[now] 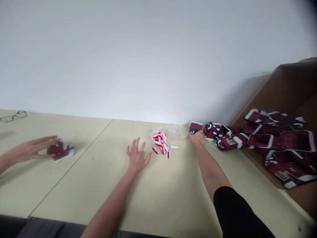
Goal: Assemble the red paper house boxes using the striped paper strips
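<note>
The relation that matters is between the right hand [198, 137] and the dark-red pouch with white trim [195, 127] at the back of the desk [173, 198], near the wall [148, 59]. The pouch lies just beyond the fingers, touching or nearly so, at the left end of a loose row of similar pouches [229, 140] reaching to the cardboard box [274, 96]. Its white far edge runs roughly along the wall, across the line of the forearm; the hand covers part of the near side, so its long axis cannot be told for certain. The right grip has its fingers bent at that near side, but whether they are clamped on the pouch or merely resting there cannot be told. The left hand [137, 157] is much farther off, its grip empty, fingers spread and apart, left of the red-and-white strips [159, 140]. The clear plastic dish [182, 133] sits between those strips and the pouch, just beside the right hand.
</note>
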Demonstrator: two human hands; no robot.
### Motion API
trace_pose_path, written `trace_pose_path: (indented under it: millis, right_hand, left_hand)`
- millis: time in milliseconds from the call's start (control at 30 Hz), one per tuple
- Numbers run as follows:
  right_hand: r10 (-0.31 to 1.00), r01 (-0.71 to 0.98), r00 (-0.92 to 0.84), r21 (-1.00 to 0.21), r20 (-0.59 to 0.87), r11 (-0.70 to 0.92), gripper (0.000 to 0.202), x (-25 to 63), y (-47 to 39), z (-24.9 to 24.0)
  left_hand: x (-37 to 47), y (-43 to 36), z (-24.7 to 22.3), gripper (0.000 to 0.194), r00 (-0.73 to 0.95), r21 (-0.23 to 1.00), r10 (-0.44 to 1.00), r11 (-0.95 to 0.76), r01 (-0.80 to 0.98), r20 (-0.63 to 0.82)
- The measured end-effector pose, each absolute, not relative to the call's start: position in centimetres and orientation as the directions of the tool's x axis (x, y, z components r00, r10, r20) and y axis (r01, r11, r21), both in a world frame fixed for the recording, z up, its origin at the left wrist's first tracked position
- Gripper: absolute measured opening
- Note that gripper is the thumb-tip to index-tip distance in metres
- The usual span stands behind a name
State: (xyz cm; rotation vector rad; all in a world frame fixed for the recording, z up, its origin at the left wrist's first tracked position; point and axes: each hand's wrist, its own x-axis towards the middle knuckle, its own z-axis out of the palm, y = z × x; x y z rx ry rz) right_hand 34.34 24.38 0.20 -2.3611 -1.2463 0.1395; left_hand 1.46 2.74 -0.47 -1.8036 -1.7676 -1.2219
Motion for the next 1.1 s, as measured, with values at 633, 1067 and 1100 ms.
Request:
trace_pose_path:
  millis: [633, 1067, 1100]
  right_hand:
    - [0.864, 0.948, 0.286, -0.252, 0.414, -0.194, 0.07, 35.3, 16.4, 13.6]
    - [0.885, 0.774, -0.437, -0.432, 0.163, 0.462, 0.05, 16.6, 3.7, 10.8]
    - [0.887, 0.741, -0.427, -0.495, 0.173, 0.453, 0.049, 16.2, 4.5, 9.9]
  left_hand:
    - [0.8, 1.8, 0.3, 0.058, 0.061, 0.144, 0.617, -0.276, 0.95, 0.784]
    - [0.2, -0.3, 1.2, 0.067, -0.067, 0.574, 0.822, -0.334, 0.747, 0.566]
    - [-0.1, -0.2, 1.2, 0.059, -0.115, 0.64, 0.842, -0.304, 0.705, 0.527]
